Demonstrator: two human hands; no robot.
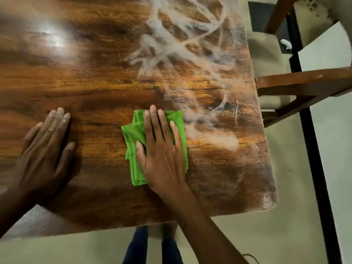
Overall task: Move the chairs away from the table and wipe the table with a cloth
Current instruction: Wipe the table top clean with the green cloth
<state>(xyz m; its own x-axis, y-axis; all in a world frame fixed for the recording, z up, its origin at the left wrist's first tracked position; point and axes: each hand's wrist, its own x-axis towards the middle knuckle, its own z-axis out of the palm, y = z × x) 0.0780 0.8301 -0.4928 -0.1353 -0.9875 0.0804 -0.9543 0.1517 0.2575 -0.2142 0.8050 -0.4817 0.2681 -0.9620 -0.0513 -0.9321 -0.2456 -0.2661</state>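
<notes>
Fingers point(152, 119) of the right hand point(163, 149) lie spread and flat on the cloth point(137, 134), pressing the folded green cloth onto the table point(95, 82); nothing is pinched or closed around it, only the palm holds it down. The left hand point(45, 147) rests open and flat on the bare wood, well to the left of the cloth, and holds nothing; it seems to steady the person. The cloth sits near the front edge of the table, a little right of its middle. Just to the right of the cloth and farther back from it, white streaks point(181, 44) of powder or foam cover the wood as far as the right edge. A chair point(304, 82) stands at that right edge, its wooden frame almost touching the table, so I judge it is not yet moved well away. The risks come from here: because the cloth is only pressed, it can slip from under the palm or bunch up in a fast stroke, and then the hand smears the residue with bare skin. A stroke toward the right edge may push the white material off the table onto the chair seat point(266, 50), or knock the knuckles on the frame. One small cloth can also fill up and only spread the streaks.
</notes>
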